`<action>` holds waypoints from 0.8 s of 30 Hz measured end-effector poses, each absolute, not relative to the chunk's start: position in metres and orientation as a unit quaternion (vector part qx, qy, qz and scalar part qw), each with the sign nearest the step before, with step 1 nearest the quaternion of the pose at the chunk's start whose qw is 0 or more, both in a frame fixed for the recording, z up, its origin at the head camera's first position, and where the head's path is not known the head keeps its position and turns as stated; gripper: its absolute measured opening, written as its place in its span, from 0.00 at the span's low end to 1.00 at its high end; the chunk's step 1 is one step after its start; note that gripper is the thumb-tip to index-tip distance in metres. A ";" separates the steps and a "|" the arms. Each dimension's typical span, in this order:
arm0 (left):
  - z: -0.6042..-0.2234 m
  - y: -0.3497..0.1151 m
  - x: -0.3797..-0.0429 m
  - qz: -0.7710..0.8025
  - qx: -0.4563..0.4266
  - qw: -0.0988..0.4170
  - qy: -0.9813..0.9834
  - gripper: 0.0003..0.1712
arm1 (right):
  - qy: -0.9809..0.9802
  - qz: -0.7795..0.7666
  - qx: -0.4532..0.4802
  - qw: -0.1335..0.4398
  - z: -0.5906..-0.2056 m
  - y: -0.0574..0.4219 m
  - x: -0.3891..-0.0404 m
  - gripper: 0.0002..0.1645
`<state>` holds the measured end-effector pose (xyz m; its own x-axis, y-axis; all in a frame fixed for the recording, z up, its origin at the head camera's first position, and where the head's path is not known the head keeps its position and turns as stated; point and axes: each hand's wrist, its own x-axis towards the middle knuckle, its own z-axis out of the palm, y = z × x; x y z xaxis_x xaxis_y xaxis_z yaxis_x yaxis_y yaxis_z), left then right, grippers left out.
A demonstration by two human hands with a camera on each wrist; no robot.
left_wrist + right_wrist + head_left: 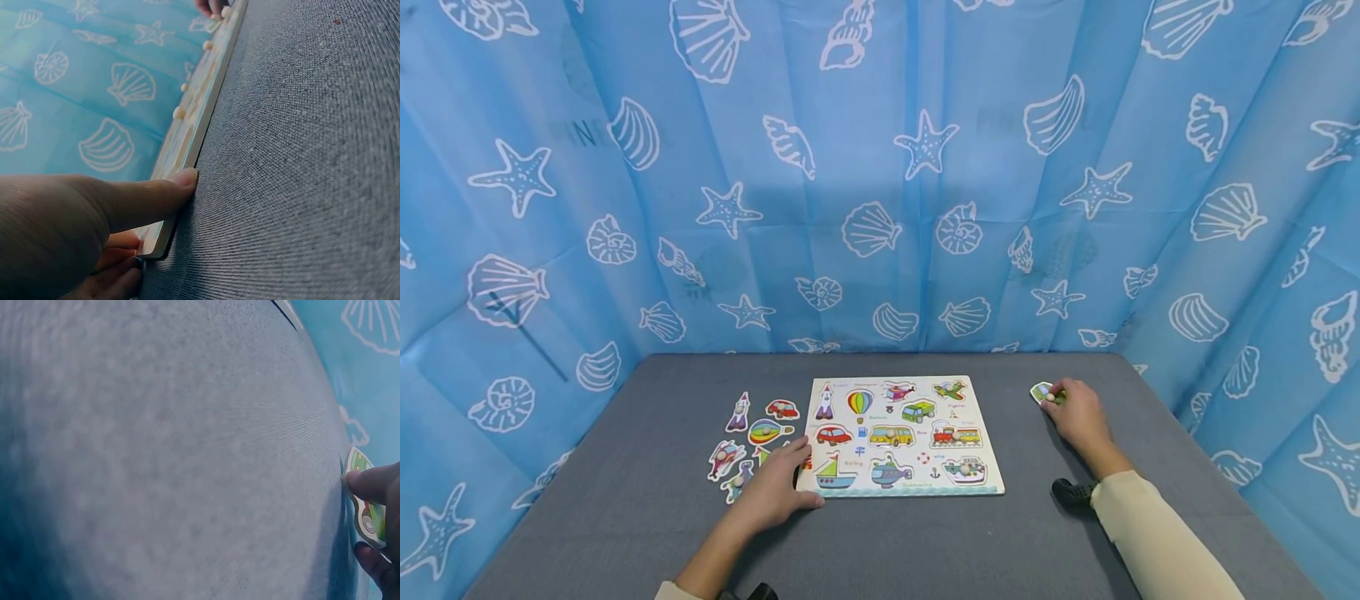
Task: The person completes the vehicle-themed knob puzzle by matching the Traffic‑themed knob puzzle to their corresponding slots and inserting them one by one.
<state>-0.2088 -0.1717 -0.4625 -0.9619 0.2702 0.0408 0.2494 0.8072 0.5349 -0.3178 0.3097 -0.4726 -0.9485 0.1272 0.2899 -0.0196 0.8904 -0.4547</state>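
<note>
A white wooden puzzle board (880, 492) with printed vehicles lies flat on the table. My left hand (771, 492) grips its near left corner, thumb on the front edge and fingers along the left side. Up close in the left wrist view, the thumb (150, 197) presses the edge of the board. Well right of the board, my right hand (1081, 417) pinches a green vehicle puzzle piece (1040, 391) low over the table. Part of that piece is hidden behind the fingers; in the right wrist view its pale rim and a wheel show.
Left of the board lie loose puzzle pieces: a rocket (740, 412), a red car (782, 409), a balloon (766, 432), a helicopter (725, 460) and others partly behind the left hand. Knobs stand up from the board. A blue shell-patterned curtain (880, 250) surrounds the grey table (925, 550).
</note>
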 end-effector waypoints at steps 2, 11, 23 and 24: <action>-0.462 -0.172 -0.209 0.279 0.136 0.020 0.951 0.47 | -0.957 0.236 -0.029 0.164 -0.473 0.308 -0.318 0.12; -0.463 -0.171 -0.209 0.278 0.135 0.022 0.951 0.47 | -0.958 0.236 -0.013 0.163 -0.473 0.299 -0.320 0.11; -0.464 -0.171 -0.210 0.284 0.134 0.023 0.949 0.47 | -0.960 0.230 0.022 0.156 -0.468 0.274 -0.325 0.09; -0.464 -0.171 -0.210 0.284 0.133 0.023 0.949 0.47 | -0.961 0.230 0.021 0.155 -0.468 0.271 -0.326 0.09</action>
